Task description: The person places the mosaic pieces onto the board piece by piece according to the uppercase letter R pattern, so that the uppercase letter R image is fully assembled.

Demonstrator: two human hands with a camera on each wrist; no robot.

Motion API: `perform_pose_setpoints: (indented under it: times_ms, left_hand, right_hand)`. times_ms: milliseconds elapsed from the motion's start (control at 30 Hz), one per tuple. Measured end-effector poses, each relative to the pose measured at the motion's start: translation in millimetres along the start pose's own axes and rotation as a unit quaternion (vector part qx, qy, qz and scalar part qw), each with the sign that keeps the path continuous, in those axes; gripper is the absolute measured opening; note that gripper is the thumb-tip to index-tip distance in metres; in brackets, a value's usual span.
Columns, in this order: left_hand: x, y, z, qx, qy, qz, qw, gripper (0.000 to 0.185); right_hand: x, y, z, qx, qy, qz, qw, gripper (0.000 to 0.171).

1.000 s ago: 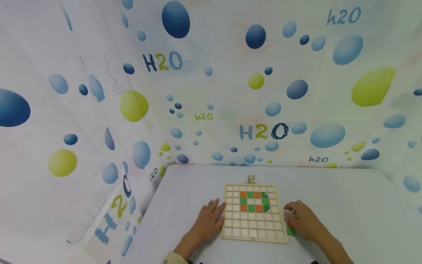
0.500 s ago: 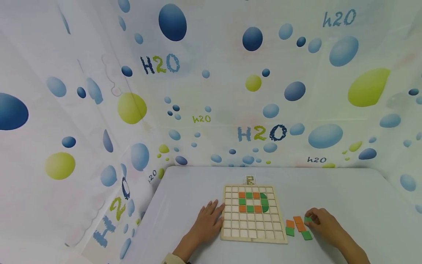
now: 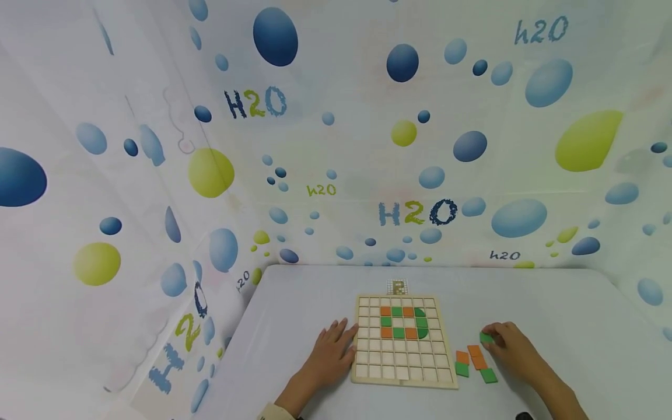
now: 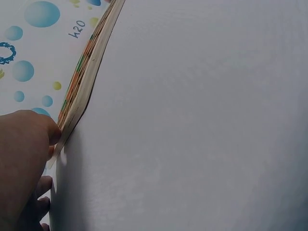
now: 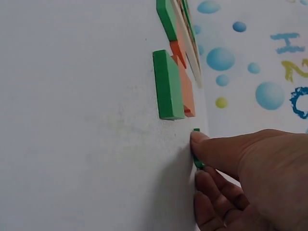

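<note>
A wooden grid board [image 3: 403,382] lies flat on the table, with orange and green tiles set in a ring in its upper part. The ring's right corners are rounded green pieces. My left hand [image 3: 332,353] rests at the board's left edge, fingers extended; in the left wrist view its fingertips meet the wooden rim [image 4: 86,86]. Right of the board, my right hand [image 3: 511,349] pinches a green tile [image 3: 486,337] between thumb and fingers. The right wrist view shows that tile [image 5: 198,163] mostly covered by the thumb [image 5: 216,151].
Between board and right hand lie loose tiles: an orange one [image 3: 462,357] above a green one [image 3: 462,369], two orange ones [image 3: 479,362] and another green one [image 3: 489,375]. A small printed pattern card [image 3: 397,286] sits behind the board. A patterned curtain [image 3: 362,146] rises behind the table.
My right hand has moved right from the board's edge, uncovering the loose tiles, and has shifted a green tile slightly away from me. My left hand stays at the board.
</note>
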State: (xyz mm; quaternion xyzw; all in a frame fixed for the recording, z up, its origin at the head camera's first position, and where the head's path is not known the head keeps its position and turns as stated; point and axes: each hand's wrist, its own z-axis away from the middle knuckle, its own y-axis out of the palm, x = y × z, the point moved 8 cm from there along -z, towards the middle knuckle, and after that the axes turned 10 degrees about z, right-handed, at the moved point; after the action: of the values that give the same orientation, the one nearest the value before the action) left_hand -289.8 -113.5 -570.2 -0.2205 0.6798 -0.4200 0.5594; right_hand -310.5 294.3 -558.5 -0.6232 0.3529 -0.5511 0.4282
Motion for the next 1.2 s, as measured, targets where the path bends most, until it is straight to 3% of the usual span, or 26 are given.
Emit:
perform_pose_setpoints:
  times_ms: [400,633,833,1200]
  left_hand:
    - [0.7,0.3,0.3,0.0,0.007,0.005,1.0,0.053]
    - [0.9,0.3,0.2,0.001,0.007,0.006,1.0,0.053]
    - [2.0,1.9,0.2,0.0,0.006,0.001,1.0,0.053]
    - [3.0,1.6,-0.5,-0.002,0.005,-0.002,1.0,0.053]
  right_hand:
    - [22.3,16.7,-32.6,0.026,-0.004,-0.067,0.997,0.03]
    - [67.9,22.6,-33.6,0.019,-0.035,-0.1,0.994,0.029]
    - [103.4,32.8,-34.9,0.031,-0.035,-0.117,0.992,0.027]
    - [164.0,55.7,-28.4,0.03,-0.116,-0.128,0.984,0.024]
